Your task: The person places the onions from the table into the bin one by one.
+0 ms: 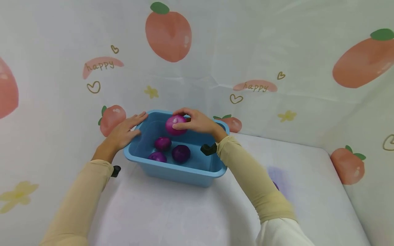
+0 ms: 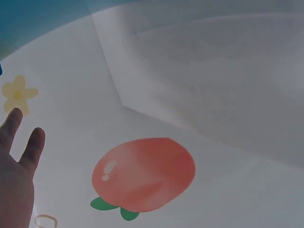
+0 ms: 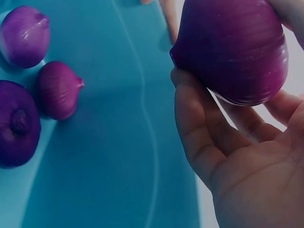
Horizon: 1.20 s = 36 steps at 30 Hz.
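Observation:
My right hand point(image 1: 200, 122) grips a red onion point(image 1: 176, 124) between curled fingers and thumb, above the far part of a light blue plastic basin point(image 1: 178, 175). In the right wrist view the held onion point(image 3: 232, 52) looks large and glossy, its pointed end toward the basin. My left hand point(image 1: 121, 134) lies at the basin's left rim with fingers extended. Inside, toward the left, sit three more purple onions: a pinkish one point(image 1: 162, 144), a dark round one point(image 1: 181, 153) and one by the front wall point(image 1: 157, 157). The left wrist view shows only part of the left hand point(image 2: 16, 185).
The basin stands on a white cloth-covered table point(image 1: 172, 212) against a white backdrop point(image 1: 209, 51) printed with peaches, hearts and flowers. A small purple edge point(image 1: 275, 185) peeks out behind the right sleeve, mostly hidden. Black wrist-camera mounts point(image 1: 208, 149) stick out near both wrists.

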Each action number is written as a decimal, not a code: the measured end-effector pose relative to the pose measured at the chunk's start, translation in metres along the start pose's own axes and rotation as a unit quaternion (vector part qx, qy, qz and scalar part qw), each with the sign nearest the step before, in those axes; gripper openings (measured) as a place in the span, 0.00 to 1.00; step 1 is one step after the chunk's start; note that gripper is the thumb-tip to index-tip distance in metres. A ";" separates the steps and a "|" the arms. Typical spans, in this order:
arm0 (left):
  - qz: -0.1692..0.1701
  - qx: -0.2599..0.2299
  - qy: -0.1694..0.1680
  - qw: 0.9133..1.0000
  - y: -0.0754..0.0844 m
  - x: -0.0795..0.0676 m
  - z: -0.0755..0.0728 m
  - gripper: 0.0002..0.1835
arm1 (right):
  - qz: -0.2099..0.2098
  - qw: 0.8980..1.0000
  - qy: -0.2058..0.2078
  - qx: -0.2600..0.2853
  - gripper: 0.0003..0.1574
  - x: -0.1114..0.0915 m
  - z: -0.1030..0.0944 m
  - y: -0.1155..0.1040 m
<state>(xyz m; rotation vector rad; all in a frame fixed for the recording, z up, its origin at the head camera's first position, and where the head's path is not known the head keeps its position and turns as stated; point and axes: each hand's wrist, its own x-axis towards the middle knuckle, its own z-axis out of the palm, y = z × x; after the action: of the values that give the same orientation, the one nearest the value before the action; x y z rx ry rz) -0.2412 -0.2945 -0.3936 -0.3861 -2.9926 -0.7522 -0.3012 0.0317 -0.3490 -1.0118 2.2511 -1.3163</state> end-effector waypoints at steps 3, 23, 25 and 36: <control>-0.002 0.001 -0.001 1.000 0.002 0.001 0.000 0.36 | 0.007 1.000 -0.004 -0.006 0.36 0.007 0.006 0.005; 0.030 -0.020 0.011 0.999 0.000 0.006 0.008 0.35 | 0.077 0.989 -0.089 -0.085 0.42 0.022 0.042 0.030; 0.027 -0.021 0.012 0.999 -0.001 0.004 0.008 0.35 | 0.084 0.988 -0.098 -0.090 0.43 0.022 0.045 0.031; 0.013 -0.008 0.008 1.000 -0.003 0.003 0.004 0.35 | 0.101 0.984 -0.104 -0.107 0.42 0.025 0.050 0.034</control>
<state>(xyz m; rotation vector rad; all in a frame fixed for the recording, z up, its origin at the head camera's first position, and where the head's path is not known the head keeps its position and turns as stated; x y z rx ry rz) -0.2446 -0.2948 -0.3985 -0.4169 -2.9622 -0.7750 -0.3024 -0.0065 -0.4018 -0.9122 2.2960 -0.8576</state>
